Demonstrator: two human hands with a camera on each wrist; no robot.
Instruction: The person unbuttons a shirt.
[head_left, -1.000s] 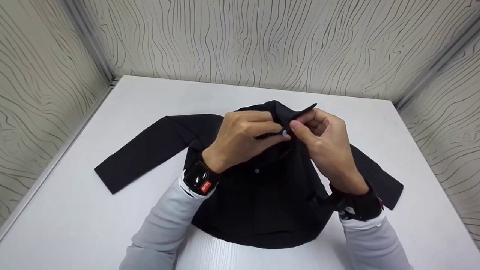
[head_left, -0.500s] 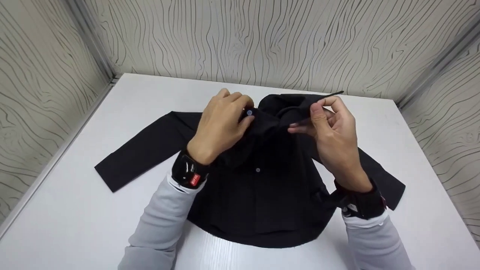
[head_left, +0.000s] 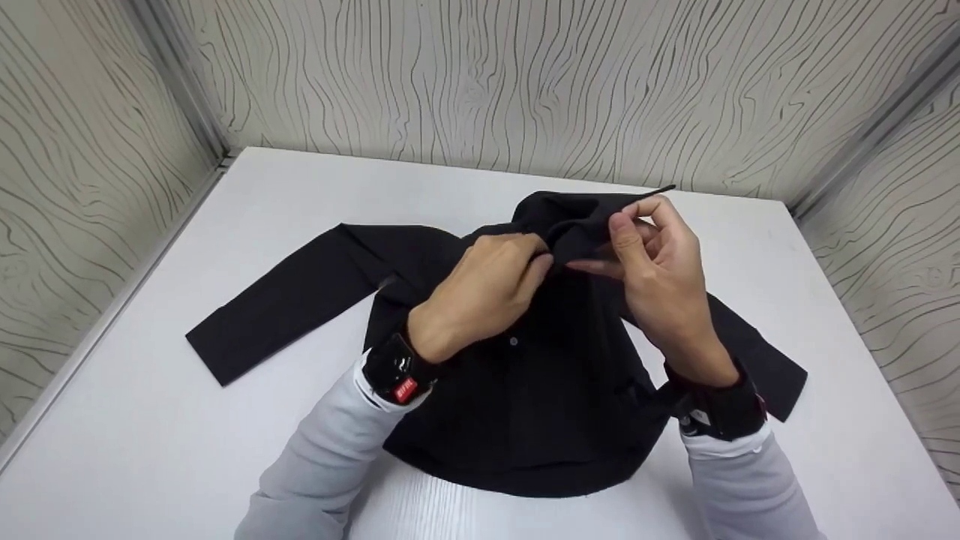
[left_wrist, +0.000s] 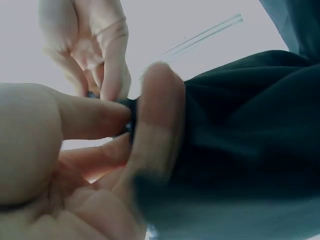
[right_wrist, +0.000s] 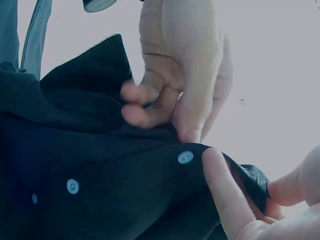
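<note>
A black button-up shirt [head_left: 547, 420] lies front up, its neck part lifted between my hands. My left hand [head_left: 491, 292] pinches the cloth at the neck opening; in the left wrist view, its thumb and fingers meet on a dark edge. With thumb and index finger, my right hand [head_left: 664, 285] holds the other side of the neck, where a thin corner of cloth [head_left: 656, 193] sticks up. A pale button [right_wrist: 185, 157] shows beside the right fingertips in the right wrist view, and another button [right_wrist: 73, 186] sits lower on the placket.
The shirt spreads over a white table [head_left: 135, 450], one sleeve [head_left: 289, 304] out to the left and the other sleeve [head_left: 769, 364] to the right. Wood-grain-patterned panels [head_left: 480, 82] stand behind and at both sides.
My left hand first drew left with the button edge, then came back right to the neck opening beside my right hand. The right hand rose slightly and shifted right, still holding the cloth.
</note>
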